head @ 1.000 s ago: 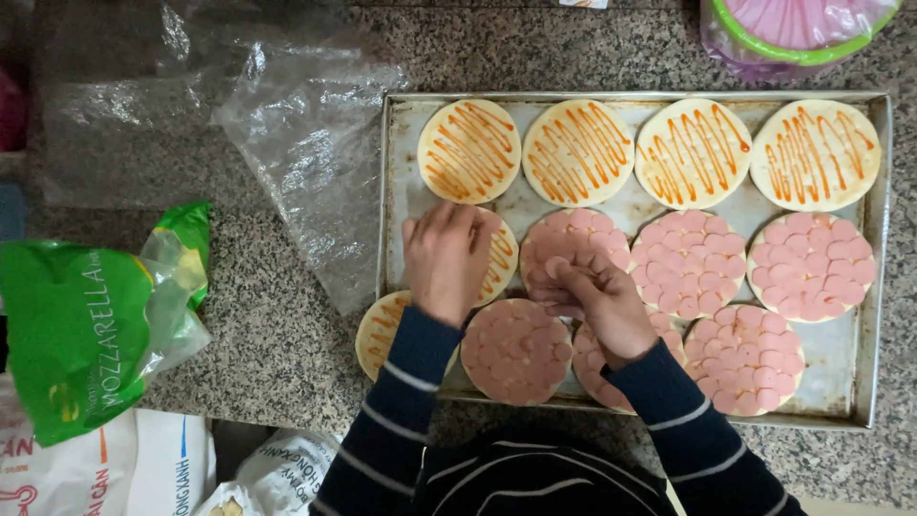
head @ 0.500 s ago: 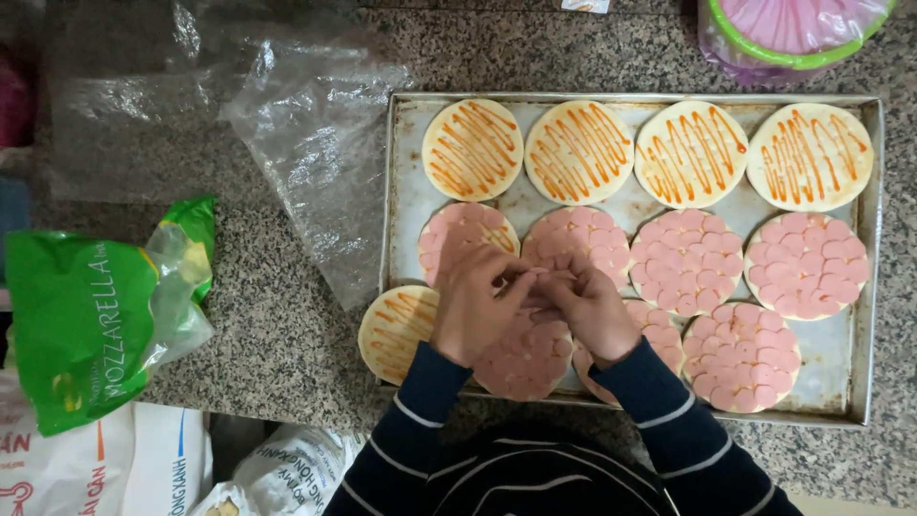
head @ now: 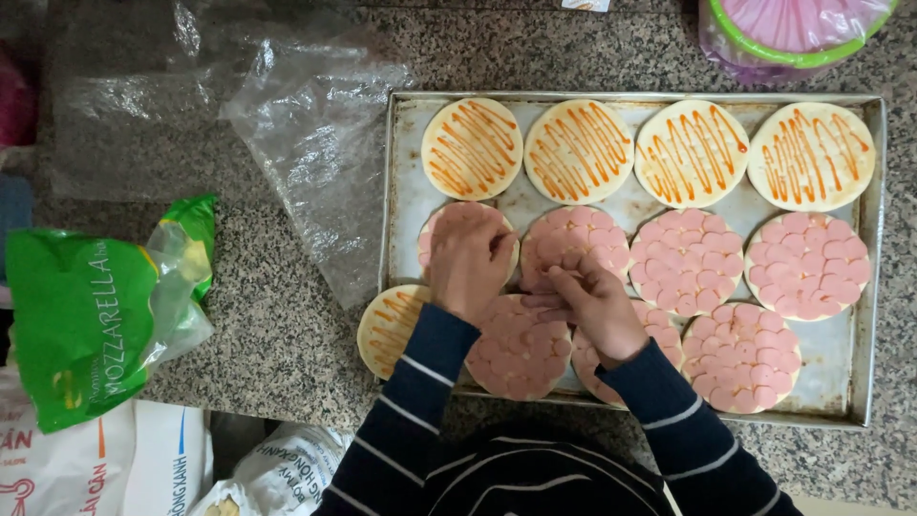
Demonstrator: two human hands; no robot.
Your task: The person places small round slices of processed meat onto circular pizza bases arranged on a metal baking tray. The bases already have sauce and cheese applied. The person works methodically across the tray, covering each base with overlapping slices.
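A metal baking tray (head: 401, 172) is sitting on the granite counter, holding small round bases, most covered in pink sausage slices. The left hand (head: 468, 258) is pressing flat, fingers spread, on the leftmost middle-row base (head: 439, 225). The right hand (head: 597, 306) is pinching slices just beside it; laying them edge to edge should cover evenly.

Small round pizza base (head: 465, 222) (pink sausage slices covering it) is lying flat in the tray's (head: 405, 205) middle row, far left, beside another sausage-topped base (head: 573, 242).
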